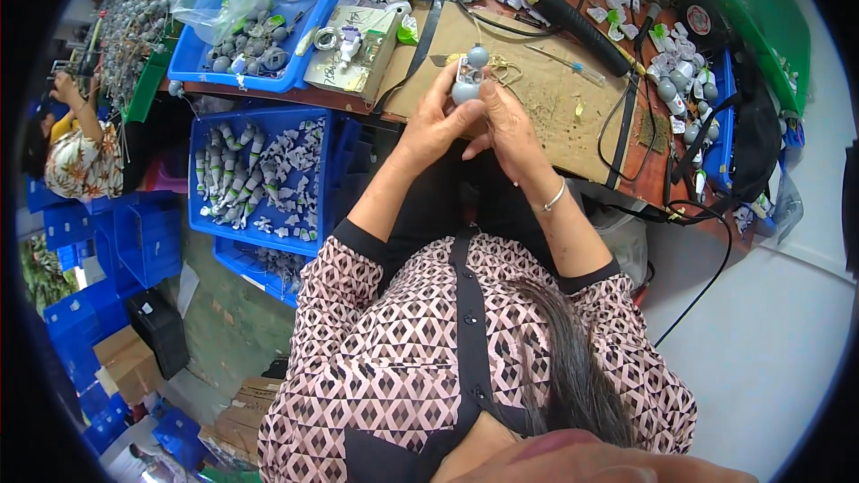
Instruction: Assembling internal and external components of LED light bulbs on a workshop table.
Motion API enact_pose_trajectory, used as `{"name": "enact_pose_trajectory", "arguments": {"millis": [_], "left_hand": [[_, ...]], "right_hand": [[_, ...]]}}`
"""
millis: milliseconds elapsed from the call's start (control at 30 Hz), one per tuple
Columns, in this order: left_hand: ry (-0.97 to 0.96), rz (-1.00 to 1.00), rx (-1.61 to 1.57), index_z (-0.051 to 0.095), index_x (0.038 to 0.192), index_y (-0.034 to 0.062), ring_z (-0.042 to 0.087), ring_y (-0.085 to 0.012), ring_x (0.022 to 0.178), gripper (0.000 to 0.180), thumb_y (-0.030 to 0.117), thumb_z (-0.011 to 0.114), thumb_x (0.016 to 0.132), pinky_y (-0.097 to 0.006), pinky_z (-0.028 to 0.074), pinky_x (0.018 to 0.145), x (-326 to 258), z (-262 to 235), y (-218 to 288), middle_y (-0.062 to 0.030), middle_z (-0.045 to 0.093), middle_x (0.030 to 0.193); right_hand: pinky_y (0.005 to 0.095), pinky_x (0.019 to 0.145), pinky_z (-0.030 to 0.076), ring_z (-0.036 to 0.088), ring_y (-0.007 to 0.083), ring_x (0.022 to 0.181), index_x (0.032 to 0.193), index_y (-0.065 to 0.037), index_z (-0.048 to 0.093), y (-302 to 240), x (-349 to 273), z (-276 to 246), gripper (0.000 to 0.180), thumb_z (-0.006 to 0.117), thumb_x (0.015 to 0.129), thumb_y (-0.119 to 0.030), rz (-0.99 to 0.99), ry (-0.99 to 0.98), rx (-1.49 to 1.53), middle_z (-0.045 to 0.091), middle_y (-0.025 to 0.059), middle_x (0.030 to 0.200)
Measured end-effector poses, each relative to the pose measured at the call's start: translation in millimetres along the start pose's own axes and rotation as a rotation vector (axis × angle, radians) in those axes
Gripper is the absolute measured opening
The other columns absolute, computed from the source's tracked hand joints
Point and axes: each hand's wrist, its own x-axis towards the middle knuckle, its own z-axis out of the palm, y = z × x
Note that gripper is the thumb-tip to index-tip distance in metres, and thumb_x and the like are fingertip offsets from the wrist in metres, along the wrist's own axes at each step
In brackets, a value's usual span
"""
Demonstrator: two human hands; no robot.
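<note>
Close over the near edge of the brown work mat [555, 121], I hold a small grey-and-white plastic toy part in both hands. Its opened body [466, 91] shows reddish-brown bits inside, and a round grey ball [478, 56] sits at its upper end. My left hand [431, 130] is closed around the left and lower side. On the right side, my right hand [512, 125] grips it with the thumb against the body. My fingers hide the underside. Thin pale wires [506, 70] lie on the mat just beyond.
A black cylindrical tool [586, 34] with a cord lies at the back, near a slim screwdriver [573, 64]. Blue trays of parts [291, 80] stand left, with another [727, 125] right. A box [362, 80] bears small parts. Another person [85, 148] sits far left.
</note>
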Motion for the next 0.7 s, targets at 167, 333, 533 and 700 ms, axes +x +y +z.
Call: {"name": "enact_pose_trajectory", "arguments": {"millis": [167,333,533,700], "left_hand": [[0.032,-0.126,-0.212,0.038,0.139,0.0022,0.054,-0.0101,0.102,0.051,0.024,0.057,0.097,-0.024,0.043,0.089,15,-15,2,-0.0056,0.059,0.118],[0.065,-0.155,-0.261,0.038,0.139,0.0023,0.062,-0.0151,0.099,0.049,0.024,0.055,0.098,-0.028,0.05,0.088,21,-23,1,-0.0094,0.06,0.118],[0.088,-0.131,-0.32,0.038,0.139,0.0019,0.064,-0.0164,0.092,0.05,0.027,0.054,0.099,-0.028,0.052,0.079,24,-34,-7,-0.0102,0.061,0.113],[0.034,-0.14,-0.205,0.037,0.139,0.0018,0.061,-0.0137,0.087,0.052,0.029,0.054,0.098,-0.026,0.05,0.078,19,-34,-13,-0.0089,0.061,0.109]], "right_hand": [[0.021,0.044,0.041,0.058,0.0077,0.068,0.127,-0.004,0.051,-7,-3,-20,0.04,0.045,0.101,-0.034,0.212,-0.061,-0.367,0.059,0.002,0.079],[0.0268,0.056,0.039,0.05,0.0098,0.059,0.097,-0.002,0.061,21,6,-22,0.022,0.052,0.098,-0.023,-0.427,-0.025,-0.819,0.054,-0.001,0.067],[0.0355,0.061,0.046,0.062,0.0273,0.067,0.094,-0.003,0.057,15,5,-10,0.016,0.052,0.096,-0.018,-0.174,0.032,-0.534,0.06,0.0143,0.073],[0.0456,0.057,0.046,0.061,0.0386,0.064,0.094,-0.009,0.056,22,9,-11,0.01,0.055,0.093,-0.019,-0.492,-0.123,-1.098,0.06,0.0188,0.068]]}}
